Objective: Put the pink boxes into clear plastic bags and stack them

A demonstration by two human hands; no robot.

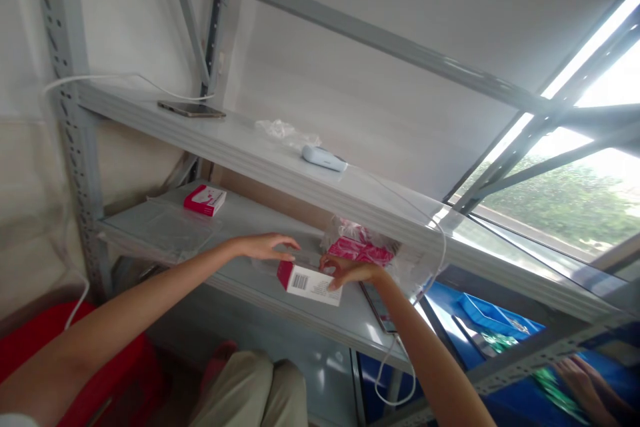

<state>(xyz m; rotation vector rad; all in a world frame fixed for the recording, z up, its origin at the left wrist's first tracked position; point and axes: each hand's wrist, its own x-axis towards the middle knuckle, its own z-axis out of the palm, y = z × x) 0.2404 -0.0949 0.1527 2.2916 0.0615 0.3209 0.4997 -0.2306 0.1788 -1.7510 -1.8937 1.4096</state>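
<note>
Right hand (353, 272): gripping white-and-magenta cardboard box (311, 285)
Left hand (264, 247): spread, beside it
Behind: magenta-filled clear plastic bag (359, 249)
Overhanging bag: grey metal shelf (260, 163)

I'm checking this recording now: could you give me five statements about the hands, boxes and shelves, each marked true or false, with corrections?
1. The right hand holds a white-and-magenta box. True.
2. The left hand grips the pale device. False: the hand is open near the held box, and the device lies on the upper shelf.
3. A barcode shows on the held box. True.
4. The phone on the upper shelf stands upright. False: it lies flat.
5. A second box lies on the lower shelf. True.
</note>
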